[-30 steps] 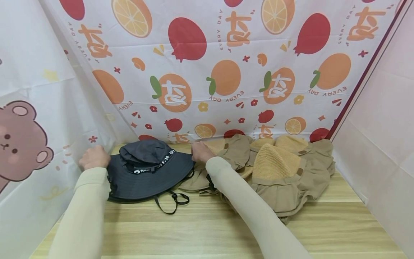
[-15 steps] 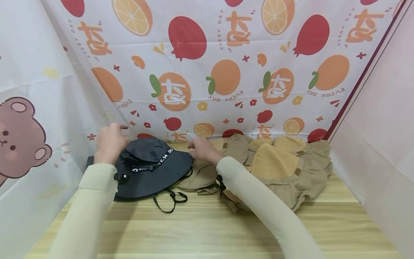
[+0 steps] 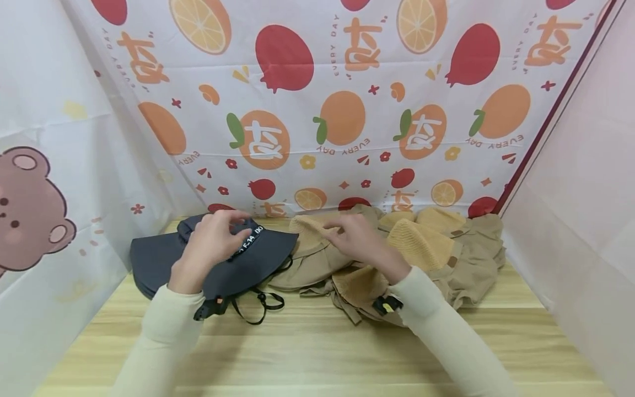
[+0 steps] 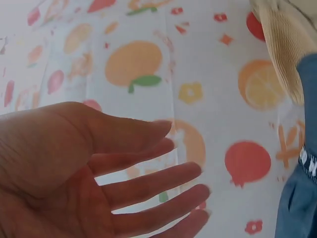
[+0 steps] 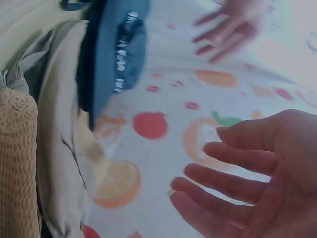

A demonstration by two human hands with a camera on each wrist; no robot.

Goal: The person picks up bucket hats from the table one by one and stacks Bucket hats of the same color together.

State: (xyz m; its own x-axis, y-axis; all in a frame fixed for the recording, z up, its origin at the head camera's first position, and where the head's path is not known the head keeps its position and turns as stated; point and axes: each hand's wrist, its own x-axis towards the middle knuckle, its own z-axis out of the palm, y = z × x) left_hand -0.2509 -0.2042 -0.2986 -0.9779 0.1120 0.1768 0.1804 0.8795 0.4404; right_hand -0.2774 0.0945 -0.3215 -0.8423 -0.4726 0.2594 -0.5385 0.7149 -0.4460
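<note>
A dark wide-brimmed hat [image 3: 268, 255] lies on the wooden table at the left, its band carrying white lettering. My left hand [image 3: 210, 240] is raised over it with loosely bent, spread fingers, and hides part of the crown. The left wrist view shows nothing in the palm. My right hand [image 3: 361, 238] hovers above several tan hats with woven straw crowns [image 3: 419, 245], its fingers relaxed and holding nothing. In the right wrist view, the dark hat [image 5: 99, 69] and a tan brim [image 5: 64, 144] stand beyond the right fingertips.
A black drawstring [image 3: 263, 309] trails from the dark hat onto the wooden table [image 3: 278, 358]. A fruit-print curtain [image 3: 342, 66] hangs behind the hats. White sheets close in the left side [image 3: 44, 105] and the right side [image 3: 575, 182].
Both hands have let go of the dark hat's brim and lifted. The left moved right, over the crown; the right moved right, over the tan hats. The hat's left brim now shows.
</note>
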